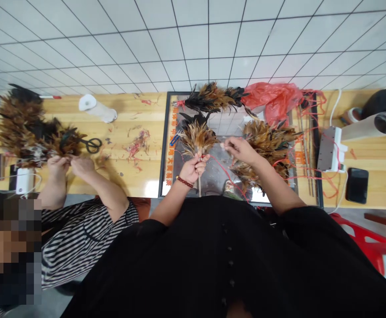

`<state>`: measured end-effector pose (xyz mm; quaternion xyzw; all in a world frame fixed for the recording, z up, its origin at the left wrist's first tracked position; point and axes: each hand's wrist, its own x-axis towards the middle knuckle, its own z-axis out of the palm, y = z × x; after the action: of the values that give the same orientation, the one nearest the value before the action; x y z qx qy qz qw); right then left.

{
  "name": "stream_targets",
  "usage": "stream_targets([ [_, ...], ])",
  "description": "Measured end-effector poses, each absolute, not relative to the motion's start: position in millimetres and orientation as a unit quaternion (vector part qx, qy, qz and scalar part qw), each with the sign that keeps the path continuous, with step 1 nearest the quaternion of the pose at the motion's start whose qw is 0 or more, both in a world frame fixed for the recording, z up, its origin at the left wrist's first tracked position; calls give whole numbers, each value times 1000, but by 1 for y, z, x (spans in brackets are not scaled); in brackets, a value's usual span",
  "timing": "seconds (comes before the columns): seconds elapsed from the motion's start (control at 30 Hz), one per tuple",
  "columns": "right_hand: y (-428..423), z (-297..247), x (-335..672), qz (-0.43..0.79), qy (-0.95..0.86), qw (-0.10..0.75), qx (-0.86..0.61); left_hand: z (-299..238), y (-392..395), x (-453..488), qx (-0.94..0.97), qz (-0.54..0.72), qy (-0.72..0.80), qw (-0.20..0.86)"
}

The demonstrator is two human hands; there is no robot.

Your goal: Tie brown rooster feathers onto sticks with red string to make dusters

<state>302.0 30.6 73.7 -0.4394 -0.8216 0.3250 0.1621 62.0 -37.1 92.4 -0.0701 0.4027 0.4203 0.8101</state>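
My left hand (195, 167) is closed round the thin stick of a small feather duster (196, 138), whose brown and tan feathers fan out above my fist. My right hand (239, 149) is pinched shut on a red string (219, 164) that runs down to the stick. A pile of loose brown feathers (268, 142) lies just right of my right hand. Both hands are over a dark-framed board (164, 145) on the wooden table.
Finished dusters (212, 97) and a red plastic bag (272, 99) lie at the board's far end. A co-worker's hands (70, 165) work on feathers (23, 128) at left, near scissors (92, 144) and a white roll (96, 108). A phone (357, 185) and power strip (330, 148) sit right.
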Motion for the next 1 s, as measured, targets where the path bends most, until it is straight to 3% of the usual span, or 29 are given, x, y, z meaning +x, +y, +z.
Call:
stream_targets([
  [0.1,26,103,286,370,-861,189,-294,90,-35,67,-76,408,404,815],
  [0.2,25,115,268,348,-885,192,-243,90,-34,73,-56,379,407,829],
  [0.43,26,115,254,298,-891,172,-295,96,-40,74,-8,317,380,869],
  [0.57,14,103,253,305,-809,264,-428,99,-38,72,-11,354,363,862],
  [0.67,-3,83,255,455,-654,304,-522,99,-33,69,16,386,368,846],
  [0.77,-20,68,259,678,-504,225,-485,99,-28,65,65,397,417,815],
  [0.83,-25,69,263,723,-431,224,-491,99,-26,65,110,388,466,788],
  [0.9,-23,78,267,695,-421,264,-519,97,-24,67,164,367,517,756],
  [1.0,-14,101,268,584,-557,274,-524,92,-24,75,228,346,588,694],
])
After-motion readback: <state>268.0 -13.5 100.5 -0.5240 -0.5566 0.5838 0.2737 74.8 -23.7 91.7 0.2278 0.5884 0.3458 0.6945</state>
